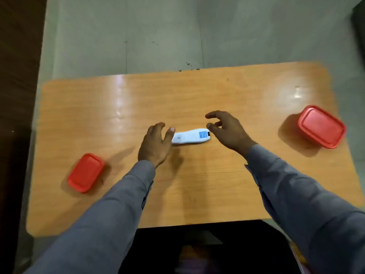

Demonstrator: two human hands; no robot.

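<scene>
At table [197,91] centre: white device [190,137] between left hand [155,145], right hand [227,131]; edges distant.

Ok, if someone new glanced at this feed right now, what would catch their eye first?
First, the white handheld device lying flat in the middle of the wooden table, with the left hand and right hand open at its two ends, neither gripping it. Then the bright colour: the left red tub towards the front-left corner and the right red tub by the right edge, both lidded.
</scene>
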